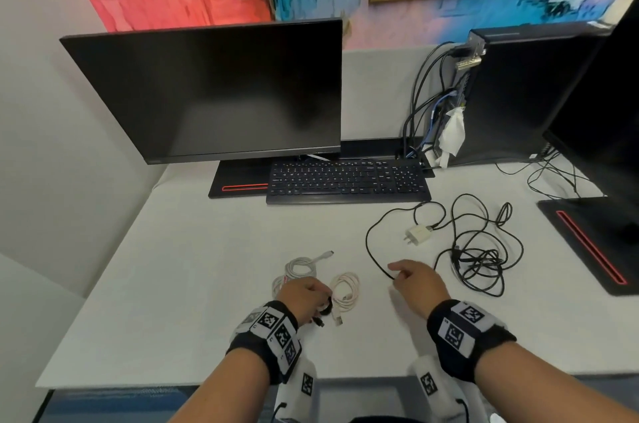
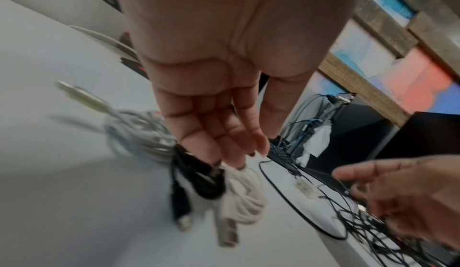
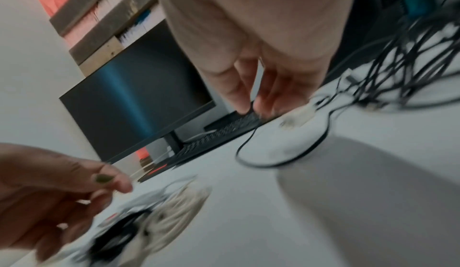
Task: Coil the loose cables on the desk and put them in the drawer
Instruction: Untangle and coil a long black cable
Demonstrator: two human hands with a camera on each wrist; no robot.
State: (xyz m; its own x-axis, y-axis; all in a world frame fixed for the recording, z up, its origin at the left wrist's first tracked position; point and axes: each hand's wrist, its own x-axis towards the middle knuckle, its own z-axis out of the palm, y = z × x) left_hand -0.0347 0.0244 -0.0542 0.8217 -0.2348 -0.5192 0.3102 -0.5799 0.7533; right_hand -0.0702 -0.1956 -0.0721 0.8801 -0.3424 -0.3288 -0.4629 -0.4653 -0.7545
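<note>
A long black cable [image 1: 368, 242] lies loose across the white desk [image 1: 173, 284], running to a white charger plug [image 1: 418, 234] and a black tangle [image 1: 480, 260]. My right hand [image 1: 394, 275] pinches this black cable [image 3: 248, 133] between thumb and finger near its front loop. Three coiled cables lie together at the front centre: a white coil [image 1: 301, 267], a cream coil [image 1: 345, 287] and a small black coil [image 2: 196, 178]. My left hand [image 2: 239, 153] hovers over the black coil with straight fingers and grips nothing. No drawer is in view.
A dark monitor [image 1: 207, 93] and a black keyboard [image 1: 345, 180] stand at the back. A computer tower [image 1: 518, 93] with plugged-in cables is at the back right. A second monitor's base [image 1: 587, 242] sits at the right edge. The desk's front edge runs just under my wrists.
</note>
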